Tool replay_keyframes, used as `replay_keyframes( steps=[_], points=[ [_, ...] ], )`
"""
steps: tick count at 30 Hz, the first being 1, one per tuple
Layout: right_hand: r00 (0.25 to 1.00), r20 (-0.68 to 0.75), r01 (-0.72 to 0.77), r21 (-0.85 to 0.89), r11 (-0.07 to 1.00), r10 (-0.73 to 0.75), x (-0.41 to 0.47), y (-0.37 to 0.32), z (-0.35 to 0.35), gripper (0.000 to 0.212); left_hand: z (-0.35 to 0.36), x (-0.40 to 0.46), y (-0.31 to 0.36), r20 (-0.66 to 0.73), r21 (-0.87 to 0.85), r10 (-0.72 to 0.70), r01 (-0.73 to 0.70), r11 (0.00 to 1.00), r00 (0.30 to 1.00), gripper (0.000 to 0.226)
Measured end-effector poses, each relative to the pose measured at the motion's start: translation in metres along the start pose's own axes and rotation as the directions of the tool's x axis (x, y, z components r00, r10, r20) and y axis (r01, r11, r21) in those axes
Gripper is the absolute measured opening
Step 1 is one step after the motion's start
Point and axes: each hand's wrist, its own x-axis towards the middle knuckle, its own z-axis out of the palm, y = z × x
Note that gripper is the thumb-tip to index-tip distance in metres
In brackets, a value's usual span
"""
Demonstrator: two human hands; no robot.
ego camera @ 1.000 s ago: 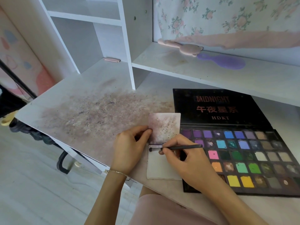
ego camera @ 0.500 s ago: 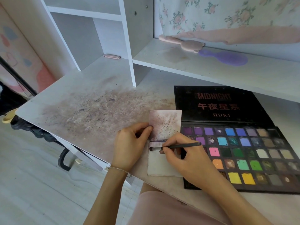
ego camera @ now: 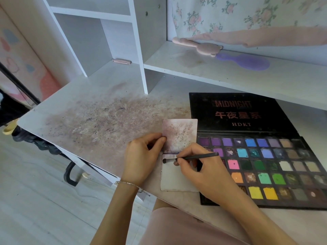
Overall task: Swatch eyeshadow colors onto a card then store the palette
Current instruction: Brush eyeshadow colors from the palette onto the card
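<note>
A powder-stained desk (ego camera: 99, 121) carries the open eyeshadow palette (ego camera: 265, 165), which lies flat at the right with its black lid folded back and its rows of coloured pans facing up. Just to the left of the palette, its right edge touching or nearly touching the palette's frame, lies the swatch card (ego camera: 178, 133), a pale rectangle whose upper half is mottled with pinkish-purple speckle and whose lower half is largely bare. The left hand (ego camera: 141, 160) steadies the card, its thumb and curled fingers pinching the card's left edge near a dark purple band across the middle. The right hand (ego camera: 200, 170) grips a thin black brush (ego camera: 191, 157) in a pen-like hold, fingers closed around the handle; the shaft runs almost level, and the bristle tip rests on the card just below the purple band, close beside the left thumb. The step in hand appears to be swatching, with a stroke being laid across the card's middle. The next move likely calls for carrying the brush back to a fresh pan, loading colour, and placing it on the bare lower area; storing the palette is not yet begun.
</note>
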Motion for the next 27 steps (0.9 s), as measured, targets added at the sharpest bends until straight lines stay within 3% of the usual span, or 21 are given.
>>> replay_keyframes(
  steps=[11,21,27],
  points=[
    [1.0,0.016,0.007,0.009,1.0,-0.007,-0.001,-0.001,-0.002,0.02,0.0,0.001,-0.001,0.001,0.001,0.012,-0.012,1.0,1.0,0.012],
    [0.949,-0.316,0.052,0.24,0.969,0.028,-0.001,-0.003,-0.027,0.027,0.0,0.001,-0.003,-0.02,-0.001,0.024,-0.024,1.0,1.0,0.011],
    [0.92,-0.39,0.043,0.151,0.988,0.02,-0.005,0.003,-0.056,0.031,0.001,0.002,-0.005,-0.026,-0.01,0.04,-0.04,0.999,0.999,0.01]
  ],
)
